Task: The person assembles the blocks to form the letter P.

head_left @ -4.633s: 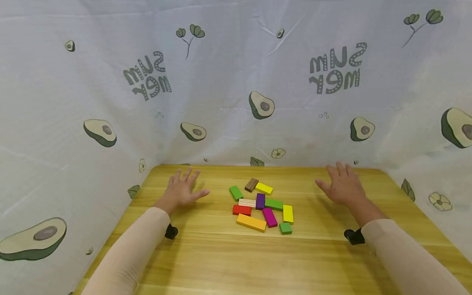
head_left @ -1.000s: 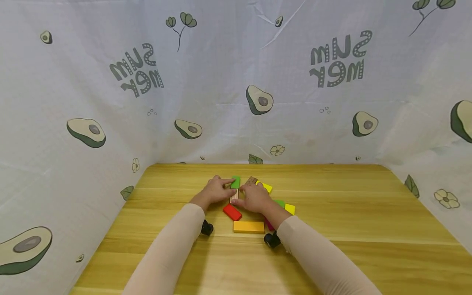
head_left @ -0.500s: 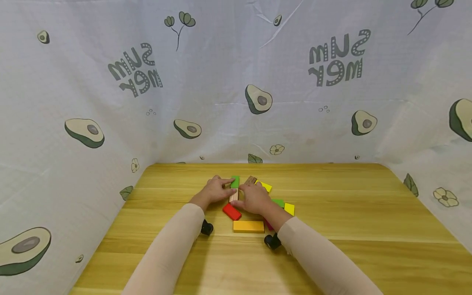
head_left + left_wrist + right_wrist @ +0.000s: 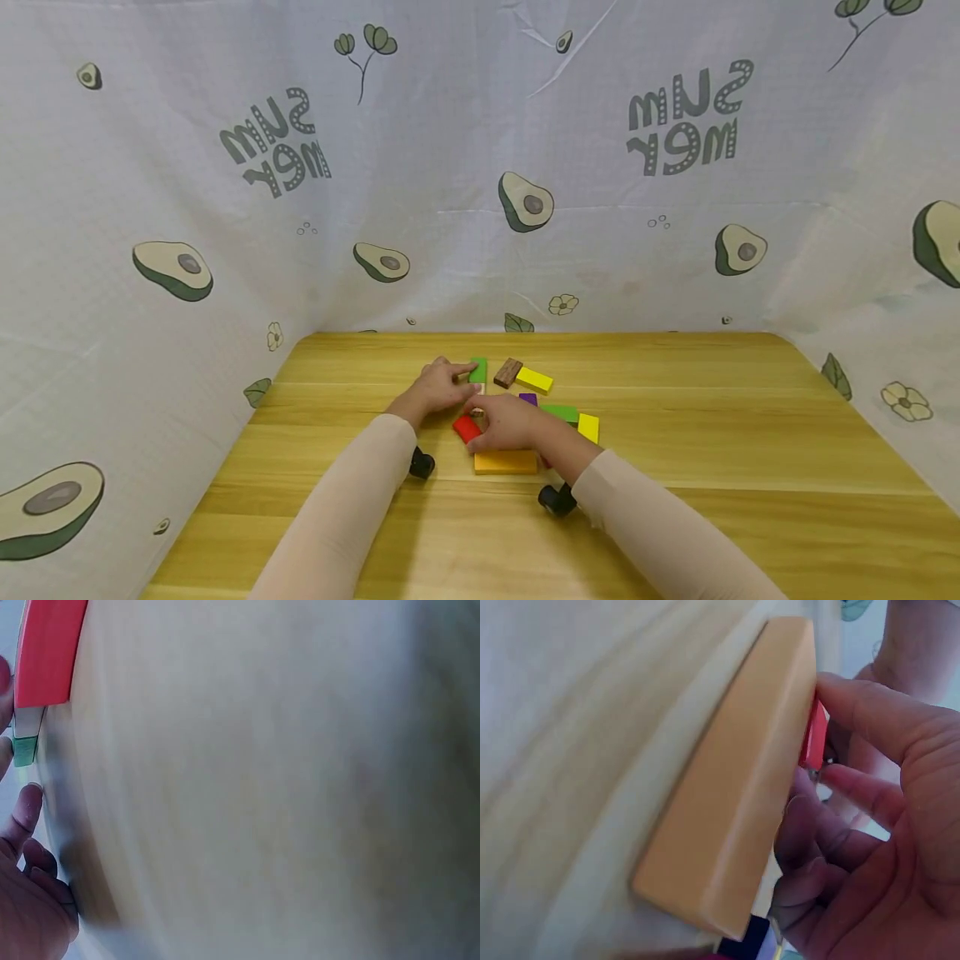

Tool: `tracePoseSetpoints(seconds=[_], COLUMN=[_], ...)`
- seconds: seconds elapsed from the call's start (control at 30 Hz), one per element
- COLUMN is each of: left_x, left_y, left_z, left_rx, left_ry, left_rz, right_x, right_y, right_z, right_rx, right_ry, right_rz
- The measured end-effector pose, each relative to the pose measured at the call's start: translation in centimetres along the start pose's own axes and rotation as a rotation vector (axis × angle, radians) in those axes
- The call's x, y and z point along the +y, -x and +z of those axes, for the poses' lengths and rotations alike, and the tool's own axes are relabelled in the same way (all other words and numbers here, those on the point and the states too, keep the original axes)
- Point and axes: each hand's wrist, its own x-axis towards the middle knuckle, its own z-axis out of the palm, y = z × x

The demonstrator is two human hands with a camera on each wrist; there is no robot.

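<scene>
My right hand [image 4: 512, 422] pinches a red block [image 4: 464, 428] between thumb and fingers, on the table left of centre. Just behind it, a pale wood block [image 4: 29, 720] and a small green block [image 4: 478, 369] stand end to end in a line. My left hand [image 4: 438, 387] is beside these two, its index finger at the green block and its thumb against the pale one. In the right wrist view an orange block [image 4: 731, 780] lies close in front of the thumb. The right hand partly covers the red and pale blocks.
Behind the right hand lie a brown block [image 4: 508, 372] and a yellow block [image 4: 535, 381]. To its right are a longer green block [image 4: 560, 413] and another yellow block [image 4: 588, 427]. A purple block [image 4: 528, 399] is partly hidden. Printed cloth [image 4: 450, 167] hangs behind the wooden table [image 4: 675, 375].
The right hand has left the pale wood block, moved toward me and taken hold of the red block. The left hand has stayed put. Earlier still, both hands were apart, away from the blocks.
</scene>
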Motion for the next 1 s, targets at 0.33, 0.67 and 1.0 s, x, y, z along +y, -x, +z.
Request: tracePoseSetpoints(seconds=[0.33, 0.67, 1.0], left_x=[0.1, 0.1, 0.2], left_y=[-0.4, -0.8, -1.1], left_z=[0.3, 0.1, 0.5], left_rx=[0.035, 0.044, 0.062], left_ry=[0.001, -0.007, -0.012], left_rz=[-0.047, -0.056, -0.099], right_x=[-0.2, -0.4, -0.1], right_y=[0.3, 0.0, -0.7], right_z=[0.9, 0.6, 0.7], right_rx=[-0.01, 0.071, 0.192], right_ry=[0.015, 0.065, -0.052], right_rz=[0.027, 0.083, 0.236])
